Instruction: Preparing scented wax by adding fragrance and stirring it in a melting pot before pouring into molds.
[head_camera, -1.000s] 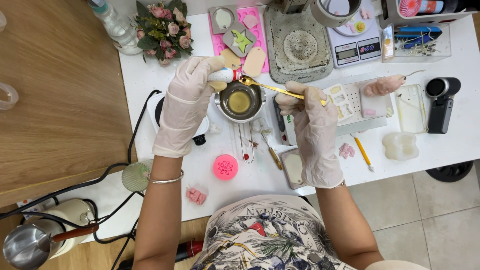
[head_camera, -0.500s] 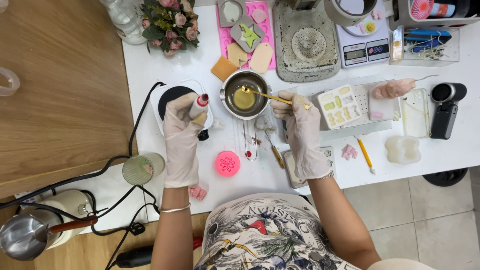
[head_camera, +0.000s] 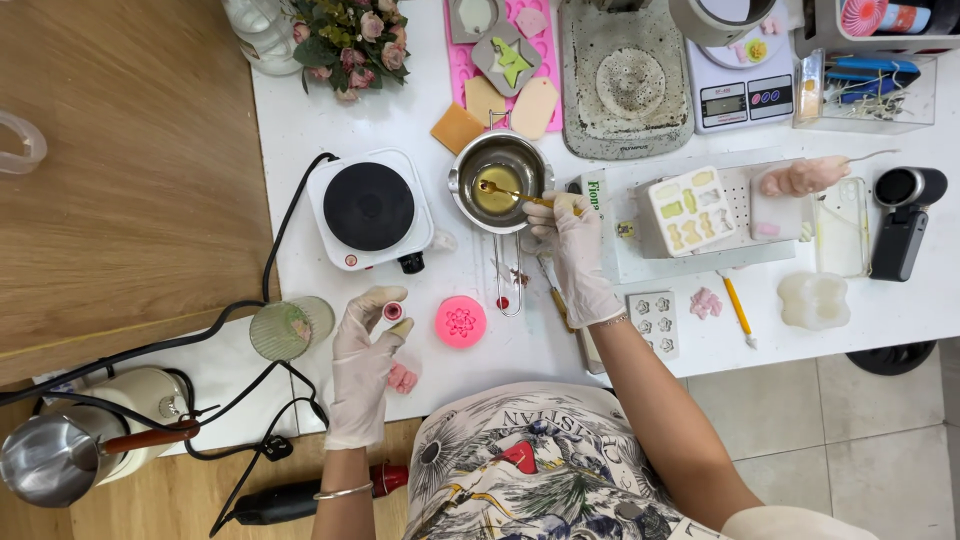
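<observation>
Both hands wear white gloves. My left hand (head_camera: 365, 340) holds a small red-capped bottle (head_camera: 393, 311) upright near the table's front edge, beside a round pink mould (head_camera: 461, 321). My right hand (head_camera: 572, 232) grips a thin gold spoon (head_camera: 510, 192) whose bowl dips into the yellow liquid in a small metal pot (head_camera: 500, 168). The pot stands on the white table (head_camera: 300, 130) to the right of a small electric hot plate (head_camera: 369, 207).
A white tray mould with coloured fillings (head_camera: 690, 209), a digital scale (head_camera: 738, 92), a pink silicone mat (head_camera: 505, 50), a flower bunch (head_camera: 345, 40), a ribbed glass (head_camera: 290, 328), a kettle (head_camera: 110, 420), a saucepan (head_camera: 45, 460) and black cables (head_camera: 200, 340) surround the work spot.
My left hand has drawn the bottle back from the pot, past the hot plate, down to the table's front edge. My right hand stays at the pot with the spoon.
</observation>
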